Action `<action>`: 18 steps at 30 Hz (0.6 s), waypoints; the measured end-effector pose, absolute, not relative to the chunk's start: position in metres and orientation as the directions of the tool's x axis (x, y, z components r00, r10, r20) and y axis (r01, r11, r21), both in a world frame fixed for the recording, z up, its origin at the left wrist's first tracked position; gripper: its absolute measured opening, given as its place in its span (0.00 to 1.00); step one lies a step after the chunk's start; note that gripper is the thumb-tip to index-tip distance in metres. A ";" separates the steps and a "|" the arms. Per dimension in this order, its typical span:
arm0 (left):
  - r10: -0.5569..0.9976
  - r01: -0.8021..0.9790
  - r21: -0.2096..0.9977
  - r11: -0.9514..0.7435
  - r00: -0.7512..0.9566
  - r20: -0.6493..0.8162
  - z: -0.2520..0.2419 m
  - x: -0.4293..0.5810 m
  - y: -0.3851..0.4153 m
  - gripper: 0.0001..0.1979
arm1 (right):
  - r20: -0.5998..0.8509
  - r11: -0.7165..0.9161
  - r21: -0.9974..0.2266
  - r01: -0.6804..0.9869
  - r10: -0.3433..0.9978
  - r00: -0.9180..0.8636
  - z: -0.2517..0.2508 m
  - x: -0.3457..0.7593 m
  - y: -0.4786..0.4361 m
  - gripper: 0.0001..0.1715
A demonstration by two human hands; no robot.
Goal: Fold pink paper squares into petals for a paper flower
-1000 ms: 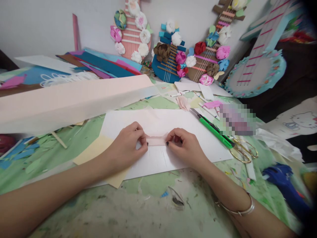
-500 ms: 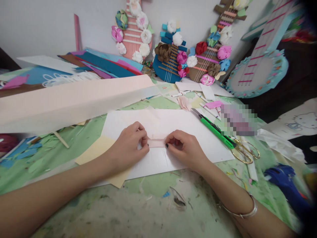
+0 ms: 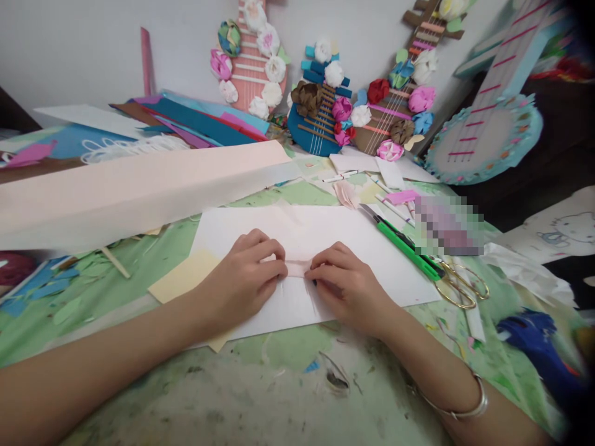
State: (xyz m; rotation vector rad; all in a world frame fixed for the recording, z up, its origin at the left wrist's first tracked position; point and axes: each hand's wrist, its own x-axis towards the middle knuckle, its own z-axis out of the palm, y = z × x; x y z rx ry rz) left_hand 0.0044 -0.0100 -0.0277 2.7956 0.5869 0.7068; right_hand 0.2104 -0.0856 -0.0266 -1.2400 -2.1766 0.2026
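A narrow pale pink paper strip stretches between my two hands, above a white board. My left hand pinches its left end between thumb and fingers. At the other end my right hand closes its fingertips on the strip. Beneath my left wrist lies a cream paper sheet, partly covered by the arm. To the right of my right hand, a green utility knife rests on the board with its blade showing.
Gold-handled scissors lie right of the board, near a blue glue gun. A long peach paper sheet spans the left side. Paper-flower instruments, such as the blue one, lean against the wall. Scraps litter the green cloth.
My left hand has shifted slightly right and its fingers have curled over the strip's end. The fingers of my right hand have drawn closer together. The strip stays between them.
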 end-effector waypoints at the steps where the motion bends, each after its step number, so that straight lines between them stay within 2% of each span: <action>1: 0.394 0.322 0.235 -0.917 0.821 0.413 -0.027 0.003 -0.010 0.10 | 0.434 0.563 -0.394 0.727 0.811 -0.393 -0.026 0.211 -0.086 0.13; 3: 0.366 0.319 0.182 -0.930 0.847 0.386 -0.026 0.002 -0.010 0.10 | 0.418 0.562 -0.380 0.734 0.813 -0.405 -0.025 0.212 -0.086 0.13; 5: 0.369 0.323 0.182 -0.929 0.856 0.361 -0.026 0.000 -0.009 0.11 | 0.402 0.529 -0.409 0.743 0.836 -0.374 -0.025 0.214 -0.087 0.12; 9: 0.392 0.315 0.254 -0.914 0.844 0.365 -0.026 0.001 -0.007 0.11 | 0.348 0.432 -0.464 0.774 0.892 -0.290 -0.024 0.217 -0.087 0.13; 13: 0.429 0.303 0.352 -0.886 0.824 0.371 -0.027 0.002 -0.005 0.11 | 0.313 0.390 -0.456 0.800 0.912 -0.266 -0.022 0.217 -0.088 0.11; 18: 0.440 0.291 0.385 -0.876 0.810 0.388 -0.030 0.000 -0.002 0.11 | 0.305 0.375 -0.430 0.821 0.916 -0.259 -0.022 0.216 -0.088 0.10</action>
